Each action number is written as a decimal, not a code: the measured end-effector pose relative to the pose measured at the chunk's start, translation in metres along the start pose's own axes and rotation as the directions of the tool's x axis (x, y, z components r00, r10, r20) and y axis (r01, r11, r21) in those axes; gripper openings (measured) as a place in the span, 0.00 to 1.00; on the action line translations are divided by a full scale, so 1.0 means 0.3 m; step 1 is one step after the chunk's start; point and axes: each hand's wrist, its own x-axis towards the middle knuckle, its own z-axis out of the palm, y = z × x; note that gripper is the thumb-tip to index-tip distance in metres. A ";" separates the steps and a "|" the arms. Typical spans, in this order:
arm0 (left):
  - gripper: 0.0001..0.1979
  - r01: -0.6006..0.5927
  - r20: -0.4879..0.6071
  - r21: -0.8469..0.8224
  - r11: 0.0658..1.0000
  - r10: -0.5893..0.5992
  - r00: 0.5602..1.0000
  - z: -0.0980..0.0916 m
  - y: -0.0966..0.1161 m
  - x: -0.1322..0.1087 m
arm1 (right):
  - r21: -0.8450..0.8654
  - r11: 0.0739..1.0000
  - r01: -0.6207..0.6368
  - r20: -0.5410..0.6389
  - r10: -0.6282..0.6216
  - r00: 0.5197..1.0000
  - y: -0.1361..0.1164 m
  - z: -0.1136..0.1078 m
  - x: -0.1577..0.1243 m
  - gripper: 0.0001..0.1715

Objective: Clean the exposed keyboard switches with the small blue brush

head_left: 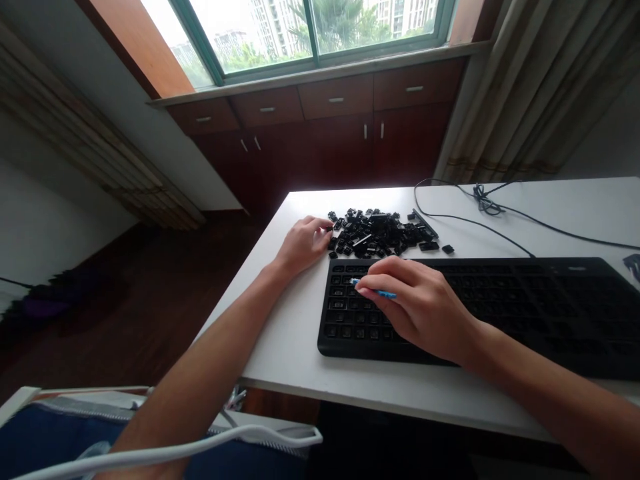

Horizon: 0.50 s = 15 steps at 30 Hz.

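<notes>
Over the left end of a black keyboard [295, 350] whose keycaps are off, my right hand [420, 300] is closed around a small blue brush [385, 293]. The pale tip of the brush points down into the bare key sockets. My left hand [305, 243] rests on the table at the left edge of a heap of loose black keycaps [380, 230]. Its thumb and index finger curl around a dark keycap [329, 229] at the fingertips. My right hand covers part of the keyboard's upper rows.
The keyboard lies on a white table [280, 320]. Behind it a black cable [460, 217] runs in loops, with a tied bundle. A white-framed item with blue fabric [50, 433] stands below the table's left front. Beyond are wooden cabinets [330, 147] under a window.
</notes>
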 end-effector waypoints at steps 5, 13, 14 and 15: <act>0.13 -0.001 0.015 0.005 1.000 0.001 1.000 0.003 0.001 0.002 | 0.185 0.971 -0.152 0.028 0.150 0.988 0.005 -0.011 0.004 0.10; 0.12 0.008 -0.022 -0.046 0.999 -0.009 1.000 0.003 0.008 -0.001 | 0.093 0.991 -0.098 -0.044 0.103 0.994 0.005 -0.016 0.003 0.10; 0.12 0.006 -0.030 -0.065 0.998 -0.008 1.000 0.002 0.011 -0.001 | 0.154 0.980 -0.129 -0.027 0.135 0.991 0.004 -0.015 0.003 0.11; 0.12 0.000 -0.040 -0.081 0.997 -0.003 0.999 0.001 0.015 -0.001 | 0.197 0.967 -0.163 0.006 0.165 0.986 0.004 -0.014 0.003 0.11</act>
